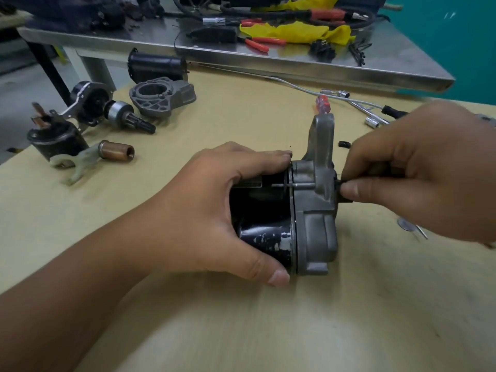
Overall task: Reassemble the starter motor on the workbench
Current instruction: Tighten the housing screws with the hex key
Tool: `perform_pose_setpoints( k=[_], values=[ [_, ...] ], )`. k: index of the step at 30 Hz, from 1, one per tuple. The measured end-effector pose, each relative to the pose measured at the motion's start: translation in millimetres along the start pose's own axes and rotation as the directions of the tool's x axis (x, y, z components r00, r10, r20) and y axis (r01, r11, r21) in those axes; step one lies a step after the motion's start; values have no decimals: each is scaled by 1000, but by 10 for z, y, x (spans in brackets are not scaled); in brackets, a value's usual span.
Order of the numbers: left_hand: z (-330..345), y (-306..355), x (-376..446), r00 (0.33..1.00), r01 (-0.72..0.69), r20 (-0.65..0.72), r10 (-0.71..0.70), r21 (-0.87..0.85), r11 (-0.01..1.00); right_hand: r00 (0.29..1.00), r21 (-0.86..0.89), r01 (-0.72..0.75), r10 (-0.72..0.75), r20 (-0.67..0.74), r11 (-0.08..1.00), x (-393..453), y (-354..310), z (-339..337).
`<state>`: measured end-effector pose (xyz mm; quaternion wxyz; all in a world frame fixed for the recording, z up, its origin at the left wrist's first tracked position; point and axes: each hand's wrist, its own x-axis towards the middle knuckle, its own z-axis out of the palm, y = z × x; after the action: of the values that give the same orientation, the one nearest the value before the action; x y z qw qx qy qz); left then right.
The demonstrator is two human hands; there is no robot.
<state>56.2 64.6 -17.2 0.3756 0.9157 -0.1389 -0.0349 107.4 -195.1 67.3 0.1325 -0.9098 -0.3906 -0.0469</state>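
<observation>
Left hand [214, 208] is clamping the black motor body [264, 224] to the grey end housing [315, 210]; right hand [418, 170] is pinching a black-handled driver [338, 189] at its through-bolt [295, 185]; drive gear assembly [107, 108] and solenoid plunger [116, 151], beyond the left hand, are awaiting fitting.

left hand [214, 210]: bare, no glove, no ring seen
left forearm [88, 285]: bare up to the frame edge, no sleeve or watch in view
left nails: short, trimmed; thumbnail and 1 fingertip nail visible
right hand [418, 173]: bare, no glove, no ring seen
right wrist: cut off by the frame's right edge, can't tell about a sleeve
right nails: short, 1 visible on the lowest finger
focus: right hand slightly blurred
</observation>
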Motion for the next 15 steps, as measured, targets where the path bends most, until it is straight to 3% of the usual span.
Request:
perform_pose_setpoints(
  k=[1, 2, 3, 4, 5, 6, 8, 9, 10, 11, 12, 13, 15],
  values=[
    [-14, 79, -49, 996, -78, 49, 76, 30, 997, 985, 134, -155, 143, 94, 979, 36, -22, -36],
    [-69, 178, 13, 989, -126, 82, 122, 49, 991, 930, 298, -348, 287, 229, 889, 96, -27, -60],
    [-96, 244, 35, 980, -197, 3, 197, 67, 978, 815, 438, -566, 392, 427, 698, 156, -40, -76],
    [-92, 191, -5, 958, -273, -74, 277, 59, 960, 695, 488, -711, 403, 595, 506, 138, -49, -102],
    [-99, 163, -7, 948, -304, -83, 307, 50, 951, 639, 511, -766, 370, 675, 390, 116, -77, -119],
    [-78, 126, 3, 951, -298, -80, 300, 41, 954, 616, 511, -784, 344, 709, 352, 119, -90, -133],
    [18, 109, -157, 952, -307, 4, 307, 48, 950, 597, 449, -797, 413, 688, 405, 169, -123, -163],
    [-17, -15, -131, 975, -216, -40, 216, 20, 976, 634, 433, -767, 461, 620, 473, 164, -138, -162],
    [-31, -89, -56, 989, -140, -47, 139, -13, 990, 727, 409, -677, 470, 500, 613, 125, -117, -143],
    [-22, -100, -1, 989, -146, -10, 146, 4, 989, 844, 314, -520, 422, 331, 794, 64, -81, -105],
    [-18, -51, -4, 973, -224, 81, 218, 78, 972, 936, 111, -333, 314, 157, 936, 8, -40, -68],
    [-55, -68, 62, 963, -267, 68, 262, 72, 961, 987, -115, -159, 162, 17, 981, -50, 4, -37],
    [-86, 34, 122, 936, -332, -112, 335, 44, 942, 990, -430, 67, -114, -84, 900, -149, 24, 24]
  ],
)
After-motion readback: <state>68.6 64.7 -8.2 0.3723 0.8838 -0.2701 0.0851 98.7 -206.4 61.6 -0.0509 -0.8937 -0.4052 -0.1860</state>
